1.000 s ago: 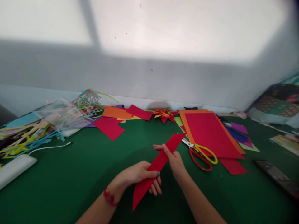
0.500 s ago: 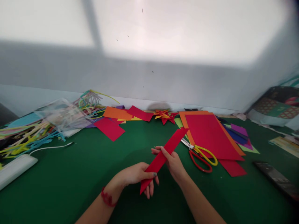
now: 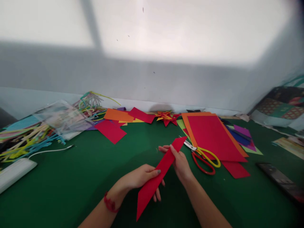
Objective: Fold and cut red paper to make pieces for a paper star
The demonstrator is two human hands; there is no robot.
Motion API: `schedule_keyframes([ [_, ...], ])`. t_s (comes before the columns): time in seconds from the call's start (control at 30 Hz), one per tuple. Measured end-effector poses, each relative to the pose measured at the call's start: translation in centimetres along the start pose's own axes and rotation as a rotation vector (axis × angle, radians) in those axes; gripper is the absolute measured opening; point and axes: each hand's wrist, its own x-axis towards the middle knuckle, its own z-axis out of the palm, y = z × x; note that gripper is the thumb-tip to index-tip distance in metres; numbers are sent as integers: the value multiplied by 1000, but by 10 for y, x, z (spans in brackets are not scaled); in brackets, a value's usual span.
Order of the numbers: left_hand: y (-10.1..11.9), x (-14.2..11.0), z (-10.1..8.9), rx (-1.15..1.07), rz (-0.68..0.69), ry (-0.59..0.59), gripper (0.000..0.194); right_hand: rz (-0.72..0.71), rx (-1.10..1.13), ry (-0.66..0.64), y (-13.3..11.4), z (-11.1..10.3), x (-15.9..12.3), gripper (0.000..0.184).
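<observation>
A folded red paper strip (image 3: 163, 164) with slanted ends is held slantwise above the green table, its far tip up and to the right. My left hand (image 3: 144, 177) grips it around the middle, thumb on top and fingers underneath. Higher up, my right hand (image 3: 179, 161) pinches the strip near its far end, thumb on top; its other fingers are partly behind the paper. Just right of that far tip lie scissors (image 3: 201, 155) with one yellow and one red handle, their blades partly over paper sheets.
Stacked red and orange sheets (image 3: 211, 136) lie at right, a phone (image 3: 280, 180) nearer the right edge. Folded paper stars (image 3: 166, 117) sit against the wall. Loose red paper (image 3: 111, 131), coloured strips (image 3: 35, 139) and a white power strip (image 3: 16, 172) are at left.
The red paper strip has slid down and toward me through my hands, so more of its near end shows below my left hand. My right hand is now closer to its far tip.
</observation>
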Motion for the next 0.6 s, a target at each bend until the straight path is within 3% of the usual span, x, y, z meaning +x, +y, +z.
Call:
schedule_keyframes([
  [0.23, -2, -2, 1, 37, -65, -100, 42, -147, 84, 80, -14, -43, 21, 33],
  [0.37, -2, -2, 2, 40, -60, -89, 42, -207, 79, 77, -25, -56, 25, 43],
  [0.5, -4, 1, 1, -17, 3, 5, 45, -130, 63, 13, -26, -47, 22, 59],
  [0.6, -5, 4, 1, -54, 50, 65, 45, 9, 34, -98, -11, -25, 12, 55],
])
